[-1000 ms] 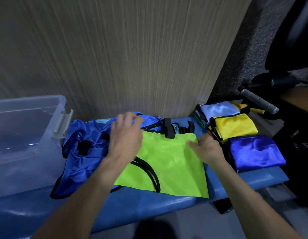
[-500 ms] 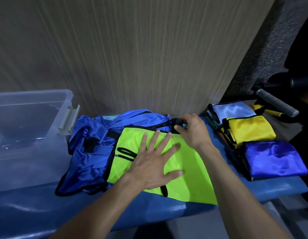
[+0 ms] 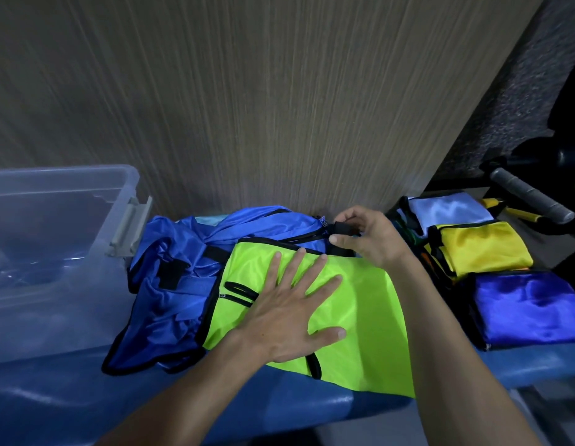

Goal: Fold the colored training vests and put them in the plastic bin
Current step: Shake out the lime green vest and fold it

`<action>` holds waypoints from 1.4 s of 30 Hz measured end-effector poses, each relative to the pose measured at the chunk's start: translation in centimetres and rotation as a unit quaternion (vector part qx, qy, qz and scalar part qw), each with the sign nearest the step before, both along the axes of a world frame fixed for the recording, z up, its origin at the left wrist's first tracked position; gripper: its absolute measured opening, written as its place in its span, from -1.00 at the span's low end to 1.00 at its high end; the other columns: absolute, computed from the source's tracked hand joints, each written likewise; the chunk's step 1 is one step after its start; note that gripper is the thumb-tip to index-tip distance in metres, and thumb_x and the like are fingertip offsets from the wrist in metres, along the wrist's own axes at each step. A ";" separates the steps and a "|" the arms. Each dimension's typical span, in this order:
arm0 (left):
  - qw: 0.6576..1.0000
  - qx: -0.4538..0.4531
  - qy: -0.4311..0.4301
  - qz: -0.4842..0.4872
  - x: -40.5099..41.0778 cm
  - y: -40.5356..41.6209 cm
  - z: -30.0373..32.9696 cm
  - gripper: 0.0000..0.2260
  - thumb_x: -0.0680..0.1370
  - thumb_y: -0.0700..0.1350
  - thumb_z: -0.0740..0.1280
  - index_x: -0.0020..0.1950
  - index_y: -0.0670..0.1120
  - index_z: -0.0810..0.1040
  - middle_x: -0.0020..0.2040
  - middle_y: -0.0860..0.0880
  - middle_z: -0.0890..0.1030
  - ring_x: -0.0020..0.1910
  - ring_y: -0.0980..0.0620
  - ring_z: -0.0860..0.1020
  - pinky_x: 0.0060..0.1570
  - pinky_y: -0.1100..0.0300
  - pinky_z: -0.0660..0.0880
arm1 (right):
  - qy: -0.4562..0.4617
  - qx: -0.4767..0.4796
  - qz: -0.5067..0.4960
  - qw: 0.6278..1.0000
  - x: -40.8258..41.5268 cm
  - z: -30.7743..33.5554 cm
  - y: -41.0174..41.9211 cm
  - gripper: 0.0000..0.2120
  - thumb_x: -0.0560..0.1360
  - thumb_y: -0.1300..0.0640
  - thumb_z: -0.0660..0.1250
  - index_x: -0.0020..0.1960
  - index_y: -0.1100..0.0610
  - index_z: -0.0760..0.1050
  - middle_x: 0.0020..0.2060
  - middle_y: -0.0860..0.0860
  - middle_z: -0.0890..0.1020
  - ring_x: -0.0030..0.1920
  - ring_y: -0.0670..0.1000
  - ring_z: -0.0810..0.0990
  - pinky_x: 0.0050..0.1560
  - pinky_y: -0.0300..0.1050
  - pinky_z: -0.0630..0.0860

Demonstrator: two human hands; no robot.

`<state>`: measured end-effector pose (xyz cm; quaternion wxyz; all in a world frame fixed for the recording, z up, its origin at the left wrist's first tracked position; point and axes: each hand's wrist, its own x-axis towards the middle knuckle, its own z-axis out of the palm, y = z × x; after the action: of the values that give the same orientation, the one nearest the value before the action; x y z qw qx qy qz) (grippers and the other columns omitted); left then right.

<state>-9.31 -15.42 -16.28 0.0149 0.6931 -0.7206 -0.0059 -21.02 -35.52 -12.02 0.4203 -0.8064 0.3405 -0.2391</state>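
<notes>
Left hand point(image 3: 289, 313) flat on the green vest point(image 3: 360, 317), fingers point(image 3: 315, 268) spread wide and pressing it down on the blue table point(image 3: 279, 410). Right hand point(image 3: 370, 236) up at the far edge, fingers curled and pinching a black strap point(image 3: 342, 227) there. Blue vest point(image 3: 173, 284) bunched in a heap just beside the green one on the left, partly under it. Plastic bin point(image 3: 54, 252) at the far left, touching the heap. Three folded vests in a row on the right: pale blue point(image 3: 447, 210), yellow point(image 3: 482, 246), dark blue point(image 3: 530, 307).

Could go wrong from here:
- Shiny cloth looks slippery; a hard tug on the strap could slide the green vest out from under the flat hand and spoil the fold.
- Strap might belong to the blue vest, hard to tell; pulling could drag the heap along.
- Near corner of the green vest hanging over the table edge, so likely to slip off.
</notes>
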 end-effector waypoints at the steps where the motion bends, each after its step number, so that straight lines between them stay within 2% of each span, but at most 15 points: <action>1: 1.000 0.000 -0.001 0.000 0.0 0.0 0.0 -0.25 0.55 0.52 -0.13 0.65 0.20 -0.19 0.62 0.05 -0.39 0.54 -0.10 -0.50 0.49 -0.29 -0.36 | 0.006 -0.002 0.002 1.000 -0.1 0.1 0.1 -0.69 0.39 0.20 0.61 0.08 0.07 0.60 -0.03 -0.09 0.69 -0.01 -0.21 0.61 0.09 -0.31 0.46; 4: 1.000 -0.007 0.001 -0.003 0.1 0.1 0.1 -0.26 0.57 0.50 -0.12 0.65 0.19 -0.15 0.63 0.04 -0.36 0.55 -0.10 -0.48 0.50 -0.29 -0.34 | 0.026 -0.010 0.004 1.000 -0.3 -0.1 0.3 -0.69 0.44 0.15 0.58 0.15 0.08 0.63 -0.02 -0.12 0.68 -0.03 -0.25 0.59 0.02 -0.36 0.43; 6: 1.000 -0.018 -0.003 -0.004 0.2 0.2 0.1 -0.29 0.59 0.47 -0.12 0.66 0.19 -0.12 0.64 0.03 -0.32 0.57 -0.10 -0.45 0.51 -0.29 -0.33 | 0.062 -0.040 -0.010 0.997 -0.3 -0.2 0.9 -0.85 0.47 0.07 0.55 0.00 0.08 0.66 -0.24 -0.08 0.67 -0.23 -0.16 0.57 -0.16 -0.25 0.44; 8: 1.000 -0.021 -0.011 0.000 0.6 0.2 0.0 -0.33 0.61 0.44 -0.14 0.65 0.20 -0.13 0.64 0.04 -0.31 0.57 -0.09 -0.45 0.52 -0.27 -0.33 | 0.084 -0.089 -0.059 0.991 -0.2 -0.4 1.3 -0.81 0.49 -0.02 0.53 -0.13 0.08 0.61 -0.37 -0.08 0.58 -0.32 -0.07 0.52 -0.28 -0.17 0.42; 14: 1.000 -0.008 -0.002 0.017 2.1 0.3 0.3 -0.37 0.62 0.42 -0.15 0.64 0.24 -0.19 0.64 0.08 -0.32 0.57 -0.06 -0.44 0.53 -0.21 -0.35 | 0.140 -0.167 -0.240 0.946 -4.6 -0.5 2.0 -0.68 0.45 -0.11 0.52 0.01 0.09 0.56 -0.02 0.11 0.63 0.02 0.17 0.61 -0.02 0.01 0.51; 17: 0.999 -0.013 0.001 0.030 1.5 0.3 0.9 -0.37 0.64 0.37 -0.05 0.66 0.19 -0.10 0.66 0.05 -0.24 0.60 -0.07 -0.37 0.53 -0.21 -0.34 | 0.207 -0.135 -0.266 0.932 -8.1 -0.7 2.7 -0.67 0.47 -0.10 0.51 -0.11 0.12 0.49 -0.08 0.16 0.63 0.04 0.24 0.61 -0.08 -0.02 0.45; 19: 0.999 -0.032 0.010 0.033 0.4 0.4 1.5 -0.39 0.66 0.30 0.02 0.66 0.10 0.03 0.68 0.03 -0.11 0.64 -0.08 -0.25 0.55 -0.19 -0.30 | 0.247 -0.047 -0.243 0.937 -9.8 -1.0 3.1 -0.59 0.49 -0.13 0.48 -0.27 0.15 0.45 -0.30 0.15 0.55 -0.15 0.23 0.62 -0.18 -0.03 0.52; 22: 0.997 -0.045 0.050 0.026 -1.7 0.4 2.2 -0.37 0.66 0.28 0.04 0.65 -0.02 0.11 0.68 0.00 0.01 0.65 -0.05 -0.08 0.58 -0.13 -0.25 | 0.196 0.129 -0.204 0.950 -10.7 -1.1 4.9 -0.61 0.53 -0.07 0.47 -0.24 0.25 0.56 -0.34 0.15 0.52 -0.35 0.08 0.52 -0.43 -0.12 0.54; 26: 0.998 -0.010 0.046 0.043 -2.9 -0.1 1.2 -0.24 0.61 0.39 -0.01 0.68 0.00 -0.07 0.67 0.00 -0.20 0.63 -0.08 -0.26 0.56 -0.17 -0.28 | 0.132 0.161 -0.219 0.953 -10.5 -1.4 6.6 -0.57 0.50 -0.01 0.51 -0.34 0.13 0.34 -0.38 0.12 0.36 -0.38 0.06 0.35 -0.43 -0.20 0.33; 28: 0.999 0.000 0.018 0.040 -2.7 -0.2 0.4 -0.22 0.58 0.44 -0.05 0.67 0.05 -0.15 0.65 -0.01 -0.30 0.60 -0.10 -0.37 0.54 -0.20 -0.32 | 0.107 0.178 -0.221 0.953 -10.1 -1.2 7.1 -0.54 0.48 0.01 0.53 -0.33 0.11 0.28 -0.38 0.11 0.31 -0.34 0.06 0.33 -0.36 -0.14 0.29; 31: 0.999 -0.003 0.003 0.036 -2.3 -0.2 0.0 -0.20 0.55 0.48 -0.07 0.66 0.10 -0.19 0.63 0.00 -0.34 0.58 -0.12 -0.41 0.52 -0.23 -0.33 | 0.086 0.224 -0.219 0.946 -9.4 -1.0 7.4 -0.64 0.44 0.00 0.57 -0.20 0.19 0.45 -0.31 0.16 0.49 -0.26 0.11 0.49 -0.24 -0.03 0.42; 35: 0.999 -0.006 0.003 0.034 -1.5 -0.4 0.0 -0.16 0.51 0.53 -0.05 0.65 0.15 -0.22 0.63 0.01 -0.35 0.58 -0.13 -0.41 0.52 -0.24 -0.33 | 0.072 0.323 -0.180 0.927 -9.3 -1.4 6.9 -0.20 0.09 -0.23 0.71 0.10 0.29 0.62 0.01 0.18 0.73 0.02 0.24 0.72 0.13 0.27 0.62; 36: 0.999 -0.007 0.006 0.033 -1.4 -0.5 0.0 -0.16 0.50 0.53 -0.05 0.65 0.16 -0.22 0.63 0.02 -0.34 0.58 -0.12 -0.41 0.52 -0.24 -0.33 | 0.051 0.342 -0.176 0.922 -9.1 -0.8 7.5 -0.24 0.15 -0.17 0.70 0.17 0.27 0.62 0.03 0.18 0.73 0.04 0.23 0.72 0.18 0.29 0.60; 39: 0.999 0.000 0.027 0.030 -1.2 -0.6 0.1 -0.15 0.49 0.54 -0.01 0.65 0.18 -0.21 0.63 0.04 -0.33 0.58 -0.08 -0.41 0.53 -0.22 -0.33 | 0.003 0.360 -0.143 0.922 -8.2 1.5 9.4 -0.68 0.50 0.15 0.50 0.17 0.31 0.61 -0.03 0.19 0.74 -0.02 0.19 0.74 0.10 0.16 0.63; 42: 0.993 -0.018 0.112 0.024 -0.8 -0.5 1.0 -0.25 0.55 0.38 0.18 0.65 0.19 -0.01 0.67 0.10 -0.12 0.64 0.00 -0.22 0.58 -0.14 -0.26 | -0.059 0.333 -0.133 0.932 -6.8 2.6 10.4 -0.80 0.54 0.20 0.45 0.12 0.27 0.63 -0.04 0.18 0.75 -0.03 0.18 0.74 -0.01 0.09 0.66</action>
<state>-10.11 -15.92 -15.23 0.1084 0.7047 -0.6977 -0.0701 -27.78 -25.17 -9.42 0.6482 -0.5522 0.4792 -0.2127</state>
